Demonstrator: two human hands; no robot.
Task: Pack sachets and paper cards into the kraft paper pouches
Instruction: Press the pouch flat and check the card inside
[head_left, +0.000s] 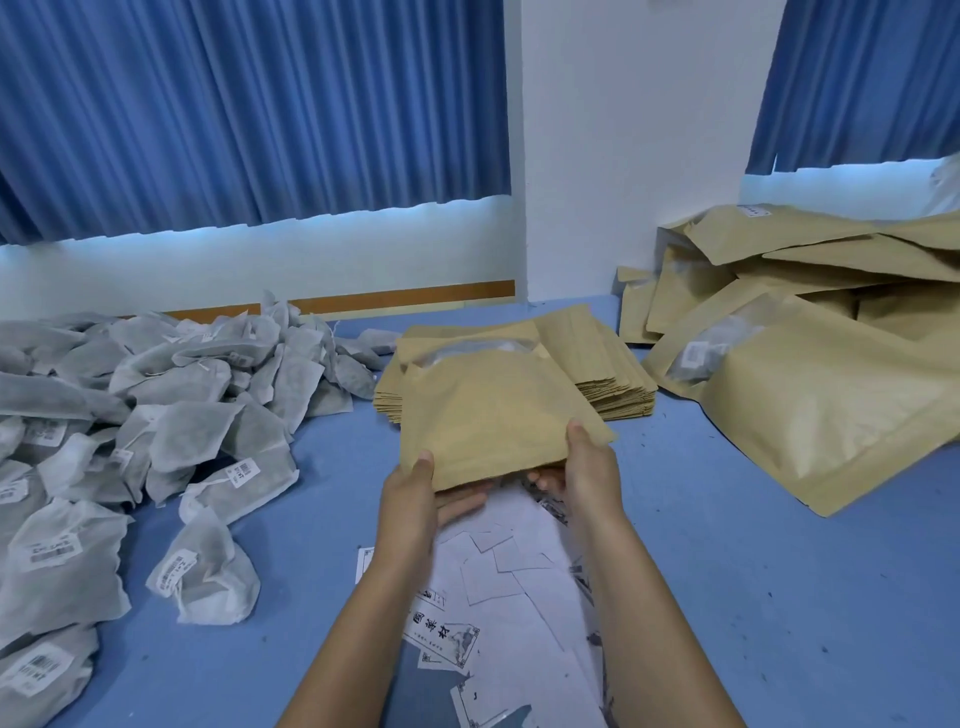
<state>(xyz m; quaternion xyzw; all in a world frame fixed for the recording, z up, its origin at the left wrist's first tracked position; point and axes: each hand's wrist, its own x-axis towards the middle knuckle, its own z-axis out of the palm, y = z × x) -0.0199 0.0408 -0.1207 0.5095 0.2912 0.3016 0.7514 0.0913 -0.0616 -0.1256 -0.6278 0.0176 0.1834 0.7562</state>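
Note:
I hold one kraft paper pouch (488, 415) above the blue table, its near edge toward me. My left hand (415, 493) grips its near left corner, thumb on top and fingers under. My right hand (587, 462) grips the near right corner the same way. Behind the pouch lies a flat stack of empty kraft pouches (608, 364). White paper cards (514, 597) lie scattered on the table beneath my forearms, some showing black print. A big heap of grey mesh sachets (156, 395) with barcode labels covers the left side.
Filled kraft pouches (810, 395) are piled at the right, against the white wall. Blue curtains hang behind the table. Bare blue tabletop (753, 571) shows at the near right and between the sachets and the cards.

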